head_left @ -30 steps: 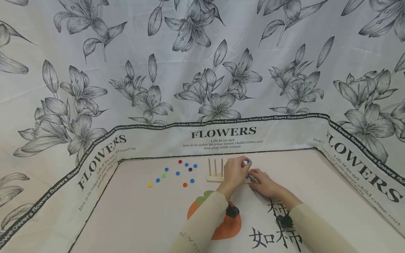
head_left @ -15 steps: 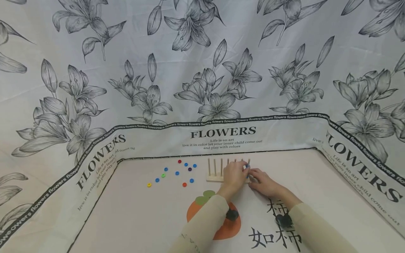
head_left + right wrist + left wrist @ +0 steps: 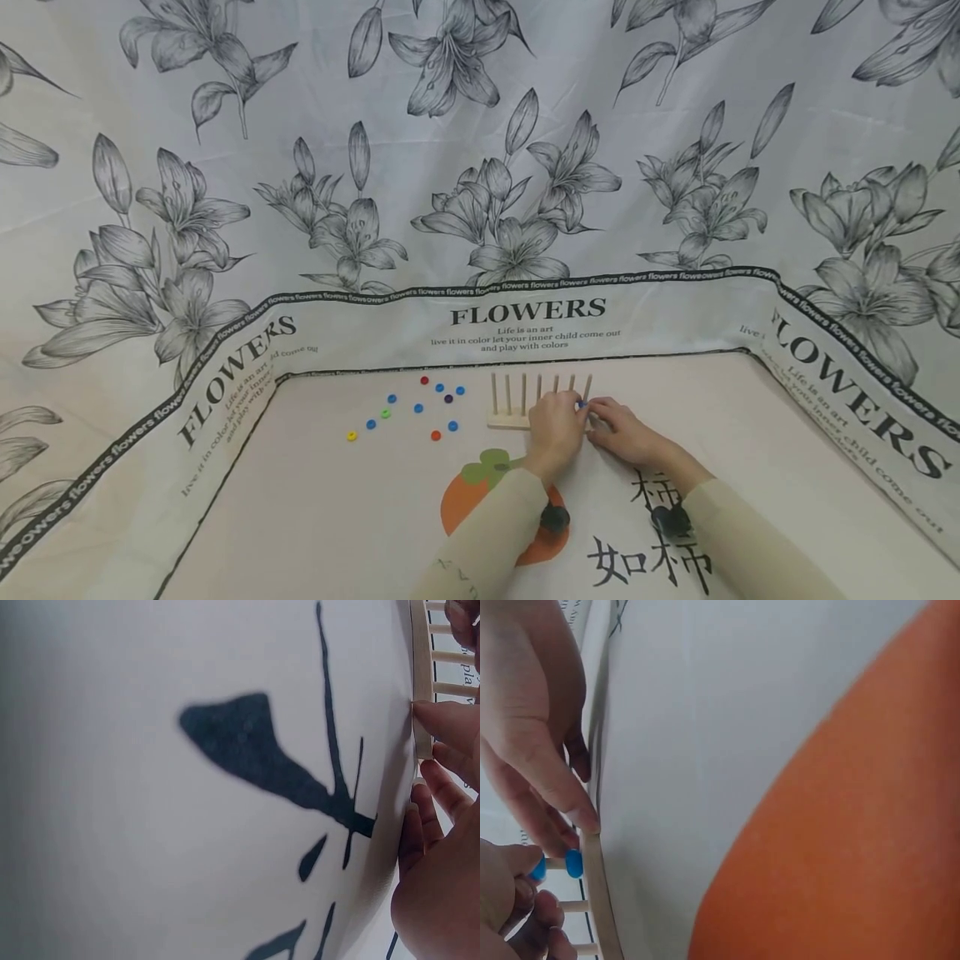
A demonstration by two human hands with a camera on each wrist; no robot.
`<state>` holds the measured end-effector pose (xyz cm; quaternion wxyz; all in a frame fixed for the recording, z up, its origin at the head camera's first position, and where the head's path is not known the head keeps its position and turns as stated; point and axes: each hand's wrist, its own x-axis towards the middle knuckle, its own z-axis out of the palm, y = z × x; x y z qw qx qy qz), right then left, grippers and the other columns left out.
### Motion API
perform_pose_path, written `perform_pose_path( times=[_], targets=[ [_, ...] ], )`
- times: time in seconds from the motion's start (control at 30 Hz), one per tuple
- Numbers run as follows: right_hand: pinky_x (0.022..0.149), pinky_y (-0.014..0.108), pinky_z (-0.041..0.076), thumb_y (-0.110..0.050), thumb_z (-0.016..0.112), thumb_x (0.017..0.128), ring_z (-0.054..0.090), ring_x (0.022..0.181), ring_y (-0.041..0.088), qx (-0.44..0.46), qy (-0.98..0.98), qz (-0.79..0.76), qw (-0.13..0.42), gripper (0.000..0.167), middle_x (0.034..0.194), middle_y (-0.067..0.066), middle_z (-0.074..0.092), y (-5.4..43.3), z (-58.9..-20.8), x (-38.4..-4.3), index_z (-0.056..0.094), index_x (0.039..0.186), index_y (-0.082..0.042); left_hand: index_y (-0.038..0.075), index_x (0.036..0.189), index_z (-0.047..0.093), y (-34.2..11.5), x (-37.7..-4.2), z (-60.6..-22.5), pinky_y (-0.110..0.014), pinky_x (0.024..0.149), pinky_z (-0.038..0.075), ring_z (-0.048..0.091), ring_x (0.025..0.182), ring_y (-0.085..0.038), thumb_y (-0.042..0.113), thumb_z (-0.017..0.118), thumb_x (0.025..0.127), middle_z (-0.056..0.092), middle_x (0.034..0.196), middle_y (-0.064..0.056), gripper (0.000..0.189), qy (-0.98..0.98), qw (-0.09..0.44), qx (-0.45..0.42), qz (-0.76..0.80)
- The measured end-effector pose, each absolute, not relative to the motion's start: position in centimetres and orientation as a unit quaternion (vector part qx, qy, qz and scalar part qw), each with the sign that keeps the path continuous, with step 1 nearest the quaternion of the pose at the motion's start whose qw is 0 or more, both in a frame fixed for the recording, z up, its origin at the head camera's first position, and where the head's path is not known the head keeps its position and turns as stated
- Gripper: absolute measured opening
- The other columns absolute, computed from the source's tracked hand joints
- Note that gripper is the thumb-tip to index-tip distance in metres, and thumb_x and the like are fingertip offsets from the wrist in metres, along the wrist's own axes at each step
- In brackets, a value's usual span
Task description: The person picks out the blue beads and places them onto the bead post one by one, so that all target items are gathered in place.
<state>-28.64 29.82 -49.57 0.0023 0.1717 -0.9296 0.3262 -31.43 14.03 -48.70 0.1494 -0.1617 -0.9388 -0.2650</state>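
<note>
A flower-print curtain (image 3: pixel 480 150) hangs around the table (image 3: pixel 337 517), whose cover bears an orange fruit print (image 3: pixel 465 504) and black characters (image 3: pixel 617 562). Behind these, near the table's far edge, stands the rack (image 3: pixel 507 422), a pale wooden base with seven upright pegs in a row. The right hand (image 3: pixel 626 433) grips the rack's right end, thumb on the front edge and forefinger behind. The left hand (image 3: pixel 557 425) reaches in front of the rack, its fingers pinching the upper blue bead (image 3: pixel 538 868) on the rightmost peg (image 3: pixel 587 386). Below it, the lower blue bead (image 3: pixel 574 863) sits on that peg against the base. Left of the rack, well apart from the hands, eleven loose beads lie scattered: six blue, two reddish, one yellow (image 3: pixel 352 436), one green (image 3: pixel 386 413) and one dark purple (image 3: pixel 448 399).
</note>
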Motion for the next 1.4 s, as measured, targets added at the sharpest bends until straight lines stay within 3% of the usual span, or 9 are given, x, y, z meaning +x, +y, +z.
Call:
perform_pose_path(
  times=[0.23, 0.57, 0.97, 1.4],
  targets=[
    [0.108, 0.071, 0.032, -0.021, 0.061, 0.1, 0.037, 0.137, 0.055, 0.17, -0.928, 0.332, -0.006, 0.055, 0.149, 0.029, 0.044, 29.8, -50.0, -29.1, 0.047, 0.146, 0.008, 0.022, 0.097, 0.079, 13.8, -31.3, -49.0, -0.028, 0.064, 0.05, 0.067, 0.074, -0.007, 0.032, 0.076, 0.093, 0.075, 0.084, 0.008, 0.011, -0.945, 0.135, -0.148, -0.258],
    [0.108, 0.071, 0.031, -0.02, 0.059, 0.1, 0.036, 0.137, 0.056, 0.163, -0.932, 0.323, -0.009, 0.054, 0.15, 0.03, 0.041, 29.8, -49.7, -29.1, 0.047, 0.146, 0.006, 0.019, 0.113, 0.075, 11.5, -30.7, -47.1, -0.021, 0.051, 0.038, 0.048, 0.056, -0.003, 0.025, 0.078, 0.09, 0.055, 0.063, 0.014, 0.023, -0.937, 0.133, -0.193, -0.26],
    [0.11, 0.07, 0.03, -0.016, 0.057, 0.102, 0.032, 0.14, 0.057, 0.136, -0.936, 0.322, -0.047, 0.054, 0.153, 0.031, 0.036, 29.2, -49.0, -28.9, 0.042, 0.149, 0.008, 0.017, 0.12, 0.071, 5.3, -29.1, -45.1, -0.018, 0.064, 0.046, 0.058, 0.079, -0.004, 0.023, 0.074, 0.093, 0.066, 0.099, 0.008, 0.028, -0.925, 0.09, -0.275, -0.245],
    [0.106, 0.07, 0.035, -0.018, 0.056, 0.103, 0.039, 0.133, 0.056, 0.165, -0.935, 0.313, -0.025, 0.052, 0.149, 0.031, 0.04, 29.5, -49.3, -28.8, 0.045, 0.146, 0.008, 0.012, 0.122, 0.07, -2.6, -29.7, -45.0, -0.025, 0.074, 0.052, 0.063, 0.094, -0.017, 0.02, 0.073, 0.094, 0.066, 0.107, 0.002, 0.029, -0.918, 0.07, -0.269, -0.283]
  ],
)
